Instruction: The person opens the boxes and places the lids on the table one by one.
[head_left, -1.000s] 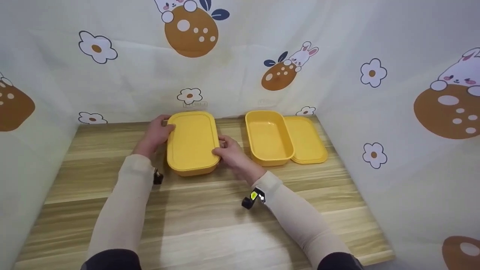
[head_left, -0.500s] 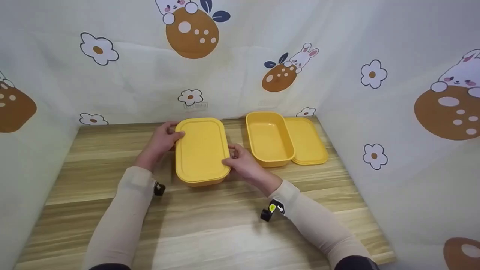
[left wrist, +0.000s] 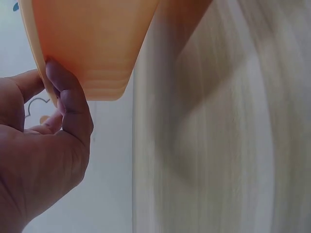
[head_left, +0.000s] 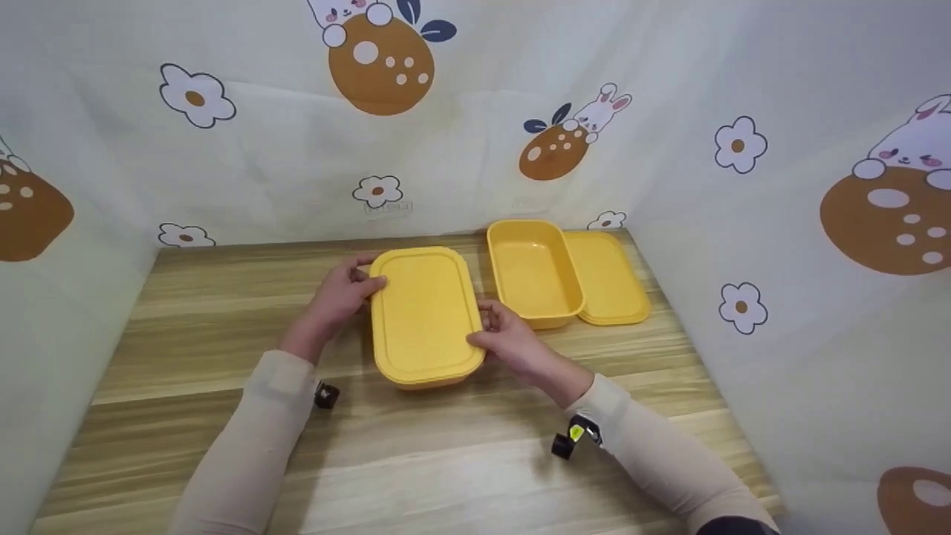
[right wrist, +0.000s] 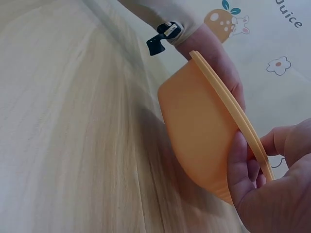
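Both of the person's hands have the yellow box [head_left: 431,384] between them, over the back half of the wooden surface [head_left: 446,483], about midway between its left and right edges. It seems to hang just clear of the wood, its lid [head_left: 425,312] on top. The left hand [head_left: 338,301] pinches the left rim toward the back, thumb above, fingers bent underneath; the right hand [head_left: 514,343] grips the opposite rim nearer the front, closed on it the same way. Over by the back edge stands an open yellow container [head_left: 533,271], and right of it, by the back right corner, lies a loose cover [head_left: 613,282]; whether those two overlap I can't tell
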A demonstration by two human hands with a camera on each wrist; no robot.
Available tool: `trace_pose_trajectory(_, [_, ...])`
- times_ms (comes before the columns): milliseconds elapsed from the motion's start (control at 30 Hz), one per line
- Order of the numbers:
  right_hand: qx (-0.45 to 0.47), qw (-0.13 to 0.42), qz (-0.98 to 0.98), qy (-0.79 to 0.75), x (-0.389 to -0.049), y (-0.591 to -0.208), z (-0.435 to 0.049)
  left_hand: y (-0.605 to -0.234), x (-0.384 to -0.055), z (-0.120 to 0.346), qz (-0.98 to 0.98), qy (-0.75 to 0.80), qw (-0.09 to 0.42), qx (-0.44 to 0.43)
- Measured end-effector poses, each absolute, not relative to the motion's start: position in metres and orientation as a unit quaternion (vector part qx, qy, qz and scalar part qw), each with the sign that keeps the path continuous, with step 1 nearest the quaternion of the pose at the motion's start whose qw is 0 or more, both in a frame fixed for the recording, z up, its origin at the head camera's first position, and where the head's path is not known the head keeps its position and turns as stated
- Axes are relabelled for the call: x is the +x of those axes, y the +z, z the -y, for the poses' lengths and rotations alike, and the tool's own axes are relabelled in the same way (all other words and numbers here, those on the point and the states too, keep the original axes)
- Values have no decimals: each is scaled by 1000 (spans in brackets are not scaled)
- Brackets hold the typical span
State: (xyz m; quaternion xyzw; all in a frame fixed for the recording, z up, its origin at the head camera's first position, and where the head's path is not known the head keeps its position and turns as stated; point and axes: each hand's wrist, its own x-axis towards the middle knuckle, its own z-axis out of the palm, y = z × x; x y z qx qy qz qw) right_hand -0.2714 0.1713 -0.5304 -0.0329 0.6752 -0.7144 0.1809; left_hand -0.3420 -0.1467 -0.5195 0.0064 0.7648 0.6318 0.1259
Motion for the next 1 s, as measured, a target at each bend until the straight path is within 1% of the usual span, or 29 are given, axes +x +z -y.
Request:
trace_pose_trajectory(300, [-41,192,-692,-695,-263,-525,-190,-522,-332,135,-727,670,150,12])
trace_pose_trajectory(533, [-34,216,-691,-689,-254,-523,-203,-525,-329,125,-725,673,145,26])
trace_pose_trajectory(667, [-42,215,-691,-689,-251,-523,-207,-527,-328,120,-724,674,144,29])
trace_pose_trajectory(1000, [-49,221,-703,-675,-244,-524,-215,-530,-322,115,-724,670,162,31])
